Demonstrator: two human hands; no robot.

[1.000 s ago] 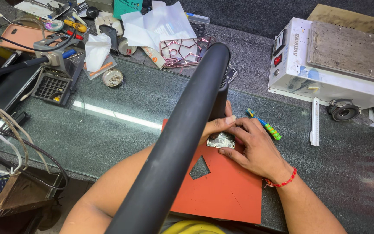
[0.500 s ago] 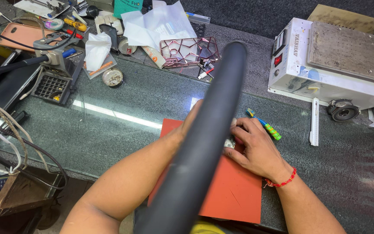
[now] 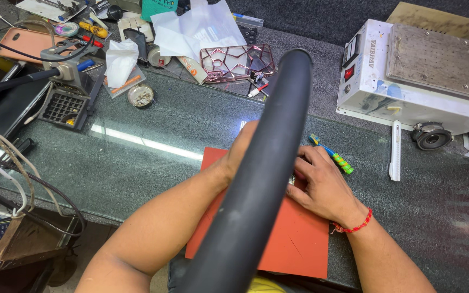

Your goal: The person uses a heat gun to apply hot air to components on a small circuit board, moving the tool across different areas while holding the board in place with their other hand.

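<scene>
A smooth red-orange rubber mat (image 3: 299,239) lies flat on the speckled glass-topped bench (image 3: 153,163). The right hand (image 3: 324,187) rests on it, fingers curled, pinching a small metallic part (image 3: 292,179). The left hand (image 3: 241,149) is largely hidden behind a matte black tube (image 3: 256,184); its grip cannot be determined.

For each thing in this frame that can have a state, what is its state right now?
Left hand: on the red mat, mostly hidden behind the black tube.
Right hand: fingers pressed on a small part, grip unclear.
Red mat: flat on the bench.
Black tube: crossing the view, blocking the work.
White machine: upright; on or off unclear.
Toothbrush: lying flat.
</scene>
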